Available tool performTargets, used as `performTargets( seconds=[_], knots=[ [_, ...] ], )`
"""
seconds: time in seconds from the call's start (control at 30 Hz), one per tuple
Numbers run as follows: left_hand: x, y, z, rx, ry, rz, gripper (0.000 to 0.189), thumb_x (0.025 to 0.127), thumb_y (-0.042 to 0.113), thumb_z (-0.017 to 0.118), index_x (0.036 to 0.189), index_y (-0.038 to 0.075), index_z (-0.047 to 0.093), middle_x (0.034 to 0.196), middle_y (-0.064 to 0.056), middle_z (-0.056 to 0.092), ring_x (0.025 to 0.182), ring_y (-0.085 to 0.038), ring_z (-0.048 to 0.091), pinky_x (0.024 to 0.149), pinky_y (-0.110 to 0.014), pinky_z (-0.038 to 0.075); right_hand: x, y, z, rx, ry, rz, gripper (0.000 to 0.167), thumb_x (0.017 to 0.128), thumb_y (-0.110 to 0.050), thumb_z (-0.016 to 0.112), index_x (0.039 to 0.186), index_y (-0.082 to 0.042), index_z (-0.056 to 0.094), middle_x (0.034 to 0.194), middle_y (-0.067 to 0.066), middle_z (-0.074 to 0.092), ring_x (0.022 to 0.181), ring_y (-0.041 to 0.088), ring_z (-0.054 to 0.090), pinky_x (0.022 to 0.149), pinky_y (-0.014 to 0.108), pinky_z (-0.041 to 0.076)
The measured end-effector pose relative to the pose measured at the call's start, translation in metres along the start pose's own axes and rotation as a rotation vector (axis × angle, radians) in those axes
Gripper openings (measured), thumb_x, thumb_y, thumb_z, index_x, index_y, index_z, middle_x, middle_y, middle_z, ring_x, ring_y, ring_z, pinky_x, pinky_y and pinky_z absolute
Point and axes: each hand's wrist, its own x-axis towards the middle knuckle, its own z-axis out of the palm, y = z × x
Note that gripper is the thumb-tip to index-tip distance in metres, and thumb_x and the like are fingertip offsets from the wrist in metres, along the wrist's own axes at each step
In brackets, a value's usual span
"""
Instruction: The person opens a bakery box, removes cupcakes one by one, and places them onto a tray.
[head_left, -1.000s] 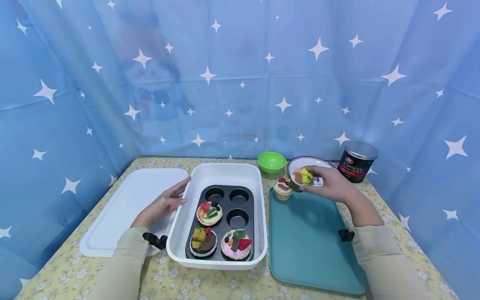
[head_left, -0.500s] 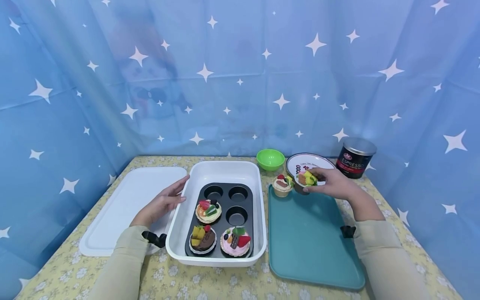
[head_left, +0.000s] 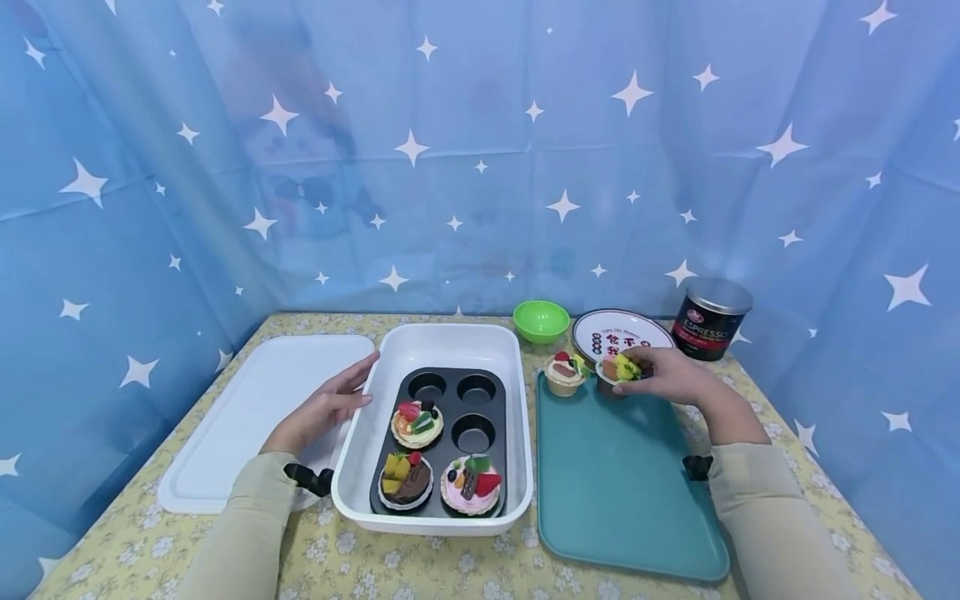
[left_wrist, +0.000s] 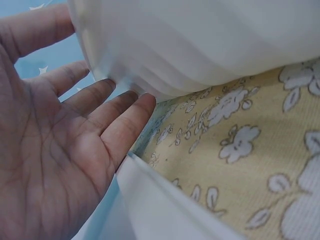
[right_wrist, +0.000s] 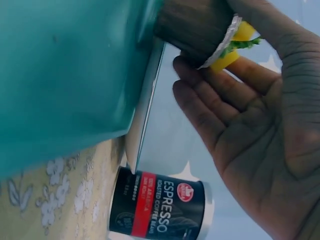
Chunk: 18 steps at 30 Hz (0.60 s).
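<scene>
My right hand [head_left: 663, 379] grips a toy cupcake [head_left: 612, 387] with a brown base and yellow fruit on top, thumb on one side and fingers on the other. Its base [right_wrist: 192, 27] meets the teal tray [head_left: 630, 492] at the far edge. Just left of it stands a cream-topped toy cupcake [head_left: 564, 375] in a pale cup. My left hand [head_left: 330, 404] has its fingers extended, tips against the side of a white bin [head_left: 345, 492]. Inside the bin lies a dark muffin pan [head_left: 442, 471]; toy tarts fill three of its cups, including a chocolate tart [head_left: 408, 483].
A white lid [head_left: 247, 425] lies on the left, partly beneath my left forearm. Behind the tray are a green bowl [head_left: 542, 322], a plate with printed characters [head_left: 622, 321] and an espresso tin [head_left: 711, 321]. A star-patterned curtain [head_left: 480, 167] closes off the back and sides.
The right hand has carried the brown cupcake a little right and down, away from the cream one, to the tray's far edge. The left hand has kept its place.
</scene>
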Motion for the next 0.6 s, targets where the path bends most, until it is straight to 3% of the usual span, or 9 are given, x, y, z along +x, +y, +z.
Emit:
performTargets(
  seconds=[0.27,0.6],
  knots=[
    [0.0015,0.0001,-0.0004,-0.004,-0.007,0.003,0.078,0.099,0.016,0.061,0.163,0.032,0.019,0.168,0.002,0.014,0.150,-0.029,0.025,0.110,-0.039,0.042,0.0011,-0.0003,0.0026,0.001,-0.051,0.021,0.083,0.083,-0.049,0.081,0.141,0.004,0.053,0.131,0.024,0.060,0.116,0.038,0.057,0.097,0.058,0.045],
    [0.0018,-0.0011,-0.0001,-0.001,0.009,-0.005,0.078,0.098,0.015,0.062,0.162,0.032,0.021,0.168,0.000,0.013,0.151,-0.029,0.023,0.106,-0.033,0.044,-0.0002,-0.0017,0.0022,0.009,-0.064,0.006,0.076,0.084,-0.042,0.082,0.139,0.002,0.055,0.129,0.023,0.061,0.115,0.037,0.057,0.098,0.059,0.044]
  ],
)
